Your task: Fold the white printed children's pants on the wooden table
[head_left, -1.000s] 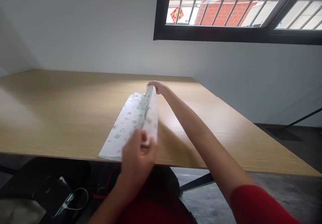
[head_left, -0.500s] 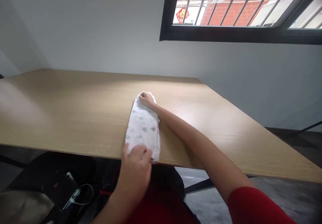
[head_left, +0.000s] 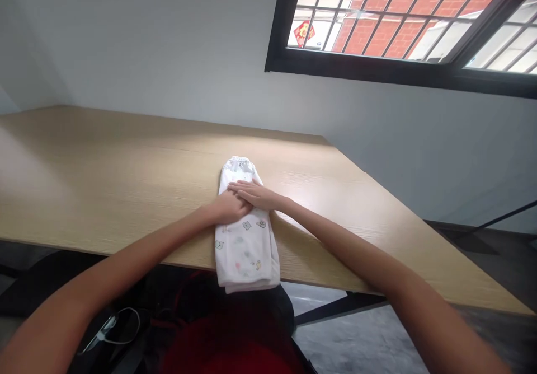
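Note:
A pair of folded white pants (head_left: 247, 251) with small coloured prints lies lengthwise on the table, a gathered elastic edge at its far end. Its near end hangs slightly over the table's front edge. My left hand (head_left: 231, 206) rests on the upper middle of the pants, fingers pointing right and partly hidden. Across it lies my right hand (head_left: 258, 193), palm down with its fingers stretched out to the left. Both hands press on the cloth and neither grips it.
The wooden table (head_left: 126, 178) reaches back to a grey wall (head_left: 168, 43). A dark-framed barred window (head_left: 377, 71) is at upper right. Below the front edge at left are a white cable (head_left: 136, 321) and dark items.
My left hand has moved from the near end of the pants up to the middle. My right hand has let go of the far end and come nearer. The pants have shifted slightly toward me.

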`<state>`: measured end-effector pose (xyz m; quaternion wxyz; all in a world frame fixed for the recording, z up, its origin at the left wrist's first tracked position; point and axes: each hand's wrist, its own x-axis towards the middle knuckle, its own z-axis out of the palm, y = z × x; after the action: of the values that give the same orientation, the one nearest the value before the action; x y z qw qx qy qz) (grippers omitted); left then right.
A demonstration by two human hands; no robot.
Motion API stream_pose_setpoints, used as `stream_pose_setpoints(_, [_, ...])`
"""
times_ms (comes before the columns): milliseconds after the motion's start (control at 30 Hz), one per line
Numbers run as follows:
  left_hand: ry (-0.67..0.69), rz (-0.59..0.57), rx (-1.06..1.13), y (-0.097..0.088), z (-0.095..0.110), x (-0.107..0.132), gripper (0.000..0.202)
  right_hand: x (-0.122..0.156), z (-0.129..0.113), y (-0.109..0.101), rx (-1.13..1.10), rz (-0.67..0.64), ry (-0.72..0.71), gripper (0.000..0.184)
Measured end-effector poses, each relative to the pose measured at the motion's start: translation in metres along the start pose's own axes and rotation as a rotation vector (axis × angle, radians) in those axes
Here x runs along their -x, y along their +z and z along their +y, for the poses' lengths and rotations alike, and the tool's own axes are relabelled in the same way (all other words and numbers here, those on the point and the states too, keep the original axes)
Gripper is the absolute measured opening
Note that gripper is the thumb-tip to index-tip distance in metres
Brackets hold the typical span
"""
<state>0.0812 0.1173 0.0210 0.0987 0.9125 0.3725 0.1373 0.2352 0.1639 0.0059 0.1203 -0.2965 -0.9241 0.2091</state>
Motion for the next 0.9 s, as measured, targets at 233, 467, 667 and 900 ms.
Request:
stream_pose_setpoints(233, [0.145,-0.131,0.02,0.017,0.085,0.117,0.072,-0.076,0.036,-0.006,0.373,0.027,0.13,0.047])
stream_pose_setpoints(467, [0.224,0.147,-0.28,0.015,0.048,0.133,0.053,0.003,-0.008,-0.014,0.212,-0.143,-0.096,0.043])
stream_pose_setpoints(667, [0.415,0.422,-0.196,0.023,0.05,0.111,0.02,0.119,-0.077,0.025,0.293,-0.012,-0.159,0.068])
stream_pose_setpoints(900, [0.321,0.269,0.149,-0.028,0.102,0.144,0.013,0.146,-0.151,0.015,-0.064,0.224,-0.205,0.007])
